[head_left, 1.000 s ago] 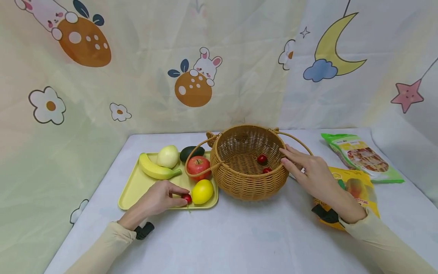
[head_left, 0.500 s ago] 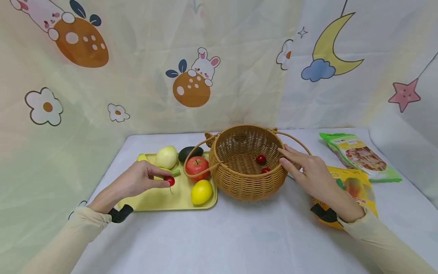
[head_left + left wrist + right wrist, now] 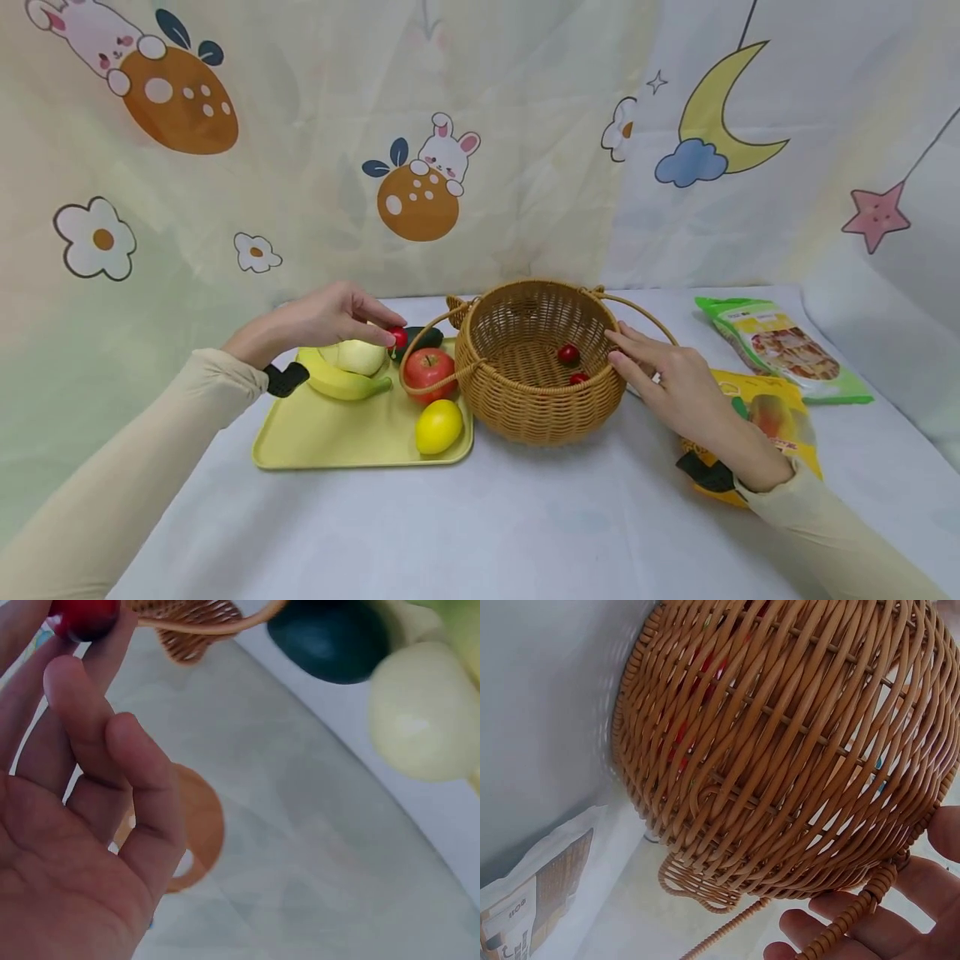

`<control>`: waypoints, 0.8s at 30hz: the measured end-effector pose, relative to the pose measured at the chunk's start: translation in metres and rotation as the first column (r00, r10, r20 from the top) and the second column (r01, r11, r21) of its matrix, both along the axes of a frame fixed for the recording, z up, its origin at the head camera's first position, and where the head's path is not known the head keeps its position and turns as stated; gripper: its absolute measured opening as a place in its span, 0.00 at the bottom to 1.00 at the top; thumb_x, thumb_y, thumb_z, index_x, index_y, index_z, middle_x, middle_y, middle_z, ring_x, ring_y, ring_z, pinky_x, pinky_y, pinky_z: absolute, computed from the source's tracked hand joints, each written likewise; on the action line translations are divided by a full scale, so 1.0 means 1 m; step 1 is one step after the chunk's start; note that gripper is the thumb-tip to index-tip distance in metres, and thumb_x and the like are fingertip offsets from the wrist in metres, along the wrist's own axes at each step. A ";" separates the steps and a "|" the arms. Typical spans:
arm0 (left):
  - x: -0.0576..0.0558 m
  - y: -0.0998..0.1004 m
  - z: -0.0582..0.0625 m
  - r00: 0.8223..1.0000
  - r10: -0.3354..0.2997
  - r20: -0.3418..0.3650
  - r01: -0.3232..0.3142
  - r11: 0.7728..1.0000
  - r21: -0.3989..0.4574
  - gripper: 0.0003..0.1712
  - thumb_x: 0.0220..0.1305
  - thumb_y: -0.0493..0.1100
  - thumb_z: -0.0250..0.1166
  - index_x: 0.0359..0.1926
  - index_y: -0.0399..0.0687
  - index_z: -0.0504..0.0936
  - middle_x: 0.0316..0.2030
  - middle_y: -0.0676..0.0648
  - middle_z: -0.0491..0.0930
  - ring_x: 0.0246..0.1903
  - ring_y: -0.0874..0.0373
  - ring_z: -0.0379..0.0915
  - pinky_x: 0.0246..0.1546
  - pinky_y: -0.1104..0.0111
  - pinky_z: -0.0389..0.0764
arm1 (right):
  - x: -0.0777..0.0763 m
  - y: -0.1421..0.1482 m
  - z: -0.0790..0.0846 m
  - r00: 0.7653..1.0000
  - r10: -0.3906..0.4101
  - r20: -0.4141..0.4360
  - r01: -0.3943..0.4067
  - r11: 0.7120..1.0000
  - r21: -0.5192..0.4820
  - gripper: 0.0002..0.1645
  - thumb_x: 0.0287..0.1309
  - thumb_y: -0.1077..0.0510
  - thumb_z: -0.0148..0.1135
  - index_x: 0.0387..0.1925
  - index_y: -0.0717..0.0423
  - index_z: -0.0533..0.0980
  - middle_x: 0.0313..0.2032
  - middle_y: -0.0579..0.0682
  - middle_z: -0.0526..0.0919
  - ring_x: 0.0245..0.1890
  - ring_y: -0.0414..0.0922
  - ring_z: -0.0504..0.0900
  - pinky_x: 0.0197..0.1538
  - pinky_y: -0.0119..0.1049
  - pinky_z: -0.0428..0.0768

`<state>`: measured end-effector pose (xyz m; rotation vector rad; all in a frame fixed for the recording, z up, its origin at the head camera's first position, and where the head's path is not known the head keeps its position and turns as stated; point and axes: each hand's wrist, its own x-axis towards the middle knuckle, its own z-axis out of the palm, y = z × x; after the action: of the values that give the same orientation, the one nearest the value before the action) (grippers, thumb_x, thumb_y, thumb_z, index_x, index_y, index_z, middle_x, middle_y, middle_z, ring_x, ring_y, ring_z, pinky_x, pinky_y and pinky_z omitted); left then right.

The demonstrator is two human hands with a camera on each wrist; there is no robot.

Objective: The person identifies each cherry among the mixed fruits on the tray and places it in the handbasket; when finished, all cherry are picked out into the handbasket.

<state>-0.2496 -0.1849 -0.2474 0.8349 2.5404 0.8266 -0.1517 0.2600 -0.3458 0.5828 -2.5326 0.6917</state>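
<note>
My left hand (image 3: 337, 317) pinches a red cherry (image 3: 397, 337) between thumb and fingertips, raised over the back of the tray near the dark green avocado (image 3: 427, 338). In the left wrist view the cherry (image 3: 84, 616) shows at the fingertips, with the other fingers loosely bent. My right hand (image 3: 678, 387) holds the rim of the wicker basket (image 3: 540, 412) on its right side. From the right wrist, its fingers appear beside the handle (image 3: 847, 919), close to the basket wall. Inside the basket lie two cherries (image 3: 568, 355).
A yellow tray (image 3: 322, 442) carries a banana (image 3: 337, 379), a pale round fruit (image 3: 362, 358), an apple (image 3: 429, 372) and a lemon (image 3: 438, 427). The basket's left handle arches over the apple. Right of the basket lie a yellow bag (image 3: 772, 408) and a green-white bag (image 3: 798, 350).
My left hand has lifted the cherry from beside the lemon, then carried it back and up past the banana to the avocado. The right hand stays on the basket rim.
</note>
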 end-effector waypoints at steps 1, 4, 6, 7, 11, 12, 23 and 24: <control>-0.004 0.005 0.003 1.000 -0.009 0.006 0.009 1.000 0.000 0.22 0.65 0.44 0.72 0.59 0.44 0.85 0.54 0.44 0.88 0.58 0.50 0.83 0.52 0.73 0.80 | 0.000 0.000 0.000 1.000 0.001 0.000 -0.001 1.000 0.000 0.26 0.74 0.52 0.59 0.68 0.57 0.75 0.67 0.64 0.76 0.11 0.31 0.54 0.20 0.30 0.61; -0.013 0.024 0.012 0.999 -0.038 0.026 0.038 0.999 0.000 0.23 0.65 0.44 0.73 0.60 0.46 0.85 0.53 0.46 0.88 0.57 0.52 0.84 0.57 0.65 0.81 | 0.000 0.000 -0.001 1.000 0.006 -0.005 -0.006 1.000 0.000 0.26 0.74 0.53 0.59 0.68 0.57 0.75 0.67 0.64 0.76 0.11 0.30 0.53 0.20 0.29 0.61; -0.017 0.038 0.017 0.997 -0.052 0.048 0.052 0.999 -0.006 0.23 0.65 0.46 0.73 0.60 0.47 0.85 0.52 0.48 0.89 0.56 0.54 0.84 0.62 0.60 0.79 | 0.000 0.000 -0.001 1.000 0.010 -0.004 -0.010 1.000 -0.001 0.25 0.74 0.53 0.59 0.68 0.57 0.75 0.67 0.64 0.76 0.10 0.30 0.52 0.20 0.29 0.61; -0.019 0.046 0.021 0.996 -0.060 0.063 0.060 0.998 0.002 0.23 0.65 0.46 0.73 0.60 0.48 0.85 0.52 0.49 0.89 0.55 0.55 0.85 0.63 0.58 0.79 | 0.000 0.000 -0.001 1.000 0.012 -0.004 -0.012 1.000 -0.001 0.25 0.74 0.53 0.59 0.68 0.57 0.75 0.67 0.64 0.76 0.10 0.30 0.52 0.20 0.29 0.61; -0.028 0.077 0.031 0.993 -0.111 0.048 0.109 0.993 0.051 0.20 0.65 0.46 0.73 0.57 0.51 0.87 0.46 0.50 0.91 0.52 0.56 0.86 0.61 0.58 0.80 | 0.000 0.000 -0.001 1.000 0.008 -0.005 -0.008 1.000 -0.002 0.25 0.74 0.53 0.59 0.68 0.57 0.75 0.67 0.64 0.75 0.10 0.30 0.51 0.21 0.29 0.61; -0.030 0.084 0.033 0.991 -0.126 0.044 0.123 0.991 0.061 0.19 0.65 0.45 0.73 0.56 0.53 0.88 0.45 0.51 0.91 0.51 0.57 0.86 0.61 0.59 0.81 | 0.000 0.000 -0.001 1.000 0.007 -0.007 -0.007 1.000 -0.002 0.25 0.74 0.53 0.59 0.68 0.57 0.75 0.67 0.64 0.76 0.10 0.30 0.50 0.21 0.29 0.61; -0.055 0.162 0.020 0.953 -0.285 0.100 0.284 0.958 0.029 0.18 0.64 0.48 0.73 0.54 0.52 0.89 0.53 0.54 0.88 0.57 0.62 0.81 0.61 0.64 0.80 | 0.000 0.001 -0.001 1.000 0.005 -0.012 -0.005 1.000 -0.002 0.25 0.73 0.54 0.60 0.67 0.56 0.76 0.67 0.63 0.76 0.12 0.29 0.56 0.21 0.29 0.63; -0.056 0.168 0.018 0.950 -0.296 0.102 0.295 0.955 0.027 0.18 0.64 0.48 0.73 0.54 0.51 0.89 0.53 0.54 0.88 0.56 0.62 0.82 0.60 0.65 0.81 | -0.001 0.000 -0.001 1.000 0.007 -0.011 -0.007 1.000 0.001 0.25 0.74 0.54 0.60 0.67 0.56 0.76 0.67 0.63 0.76 0.11 0.29 0.56 0.21 0.29 0.63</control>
<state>-0.3059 -0.0171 -0.2296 1.1112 2.2474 0.7659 -0.1523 0.2603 -0.3467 0.5939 -2.5219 0.6880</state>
